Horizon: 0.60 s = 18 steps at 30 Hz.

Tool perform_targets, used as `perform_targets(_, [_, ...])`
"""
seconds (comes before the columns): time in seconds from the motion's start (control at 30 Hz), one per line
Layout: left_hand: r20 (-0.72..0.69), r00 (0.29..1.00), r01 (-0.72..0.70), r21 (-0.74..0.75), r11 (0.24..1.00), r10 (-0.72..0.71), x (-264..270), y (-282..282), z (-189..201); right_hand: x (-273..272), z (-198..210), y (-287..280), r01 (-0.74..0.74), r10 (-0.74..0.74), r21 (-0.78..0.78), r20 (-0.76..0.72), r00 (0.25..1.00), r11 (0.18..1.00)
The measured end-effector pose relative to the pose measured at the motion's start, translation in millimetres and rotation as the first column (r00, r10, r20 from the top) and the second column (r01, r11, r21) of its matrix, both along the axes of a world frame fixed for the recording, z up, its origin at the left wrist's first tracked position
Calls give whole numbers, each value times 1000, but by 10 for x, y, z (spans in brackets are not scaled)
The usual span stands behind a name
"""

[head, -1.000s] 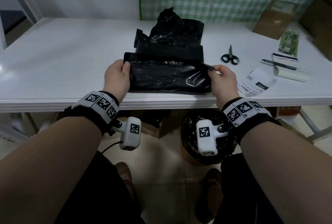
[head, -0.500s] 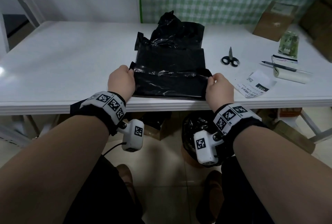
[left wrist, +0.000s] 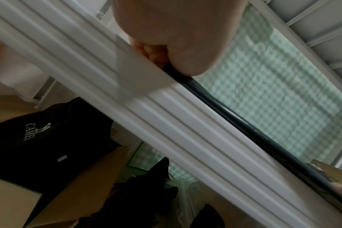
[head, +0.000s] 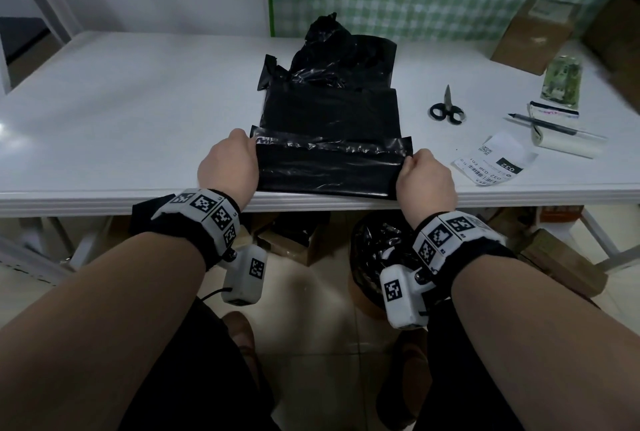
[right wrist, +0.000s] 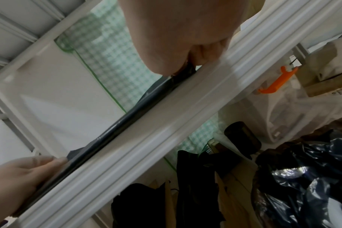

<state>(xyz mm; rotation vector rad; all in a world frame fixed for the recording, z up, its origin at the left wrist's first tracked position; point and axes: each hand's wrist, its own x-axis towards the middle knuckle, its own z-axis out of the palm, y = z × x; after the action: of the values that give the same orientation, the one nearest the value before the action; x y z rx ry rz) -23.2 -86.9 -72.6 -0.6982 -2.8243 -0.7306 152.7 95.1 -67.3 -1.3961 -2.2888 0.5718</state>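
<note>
Seen from the head camera, the black plastic bag lies flat on the white table, its front fold right along the near edge. The left hand pinches the fold's left end and the right hand its right end, fingers curled onto the film. A broad stretch of white tabletop runs out to the left. To the right, near the bag but not touching it, lie scissors, a pen and a paper label printed "032".

At the left wrist, thumb and bent fingers nip the bag's edge just above the table's ribbed rim. Below, a dark cloth item reads "CAMEL".

The right wrist view is blurred. The thumb seems to press the bag's corner against a bent finger, and an orange hook shows beyond the rim.
</note>
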Motion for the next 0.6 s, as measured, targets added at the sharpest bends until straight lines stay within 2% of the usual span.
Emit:
perform_targets(0.13, [-27, 999, 28, -156, 987, -33, -28, 14, -14, -12, 9, 9, 23, -21, -29, 68, 997, 999])
perform_targets(0.23, [4, 1000, -9, -172, 985, 10, -27, 34, 64, -17, 69, 33, 62, -61, -19, 54, 997, 998])
perform_targets(0.33, [-153, 988, 7, -167, 986, -33, 69, 91, 180, -43, 189, -49, 75, -72, 93, -30, 997, 993])
perform_targets(0.43, [-204, 939, 242, -180, 953, -277, 224, 284, 233, -174, 239, -218, -107, 109, 233, 5, 994, 967])
perform_targets(0.53, [-63, 846, 495, -274, 825, -529, 384, 464, 157, -353, 149, -391, -380, 316, 302, 238, 918, 874])
perform_targets(0.6, [72, 818, 554, -368, 747, -571, 446, 503, 65, -420, 51, -465, -483, 356, 274, 406, 842, 831])
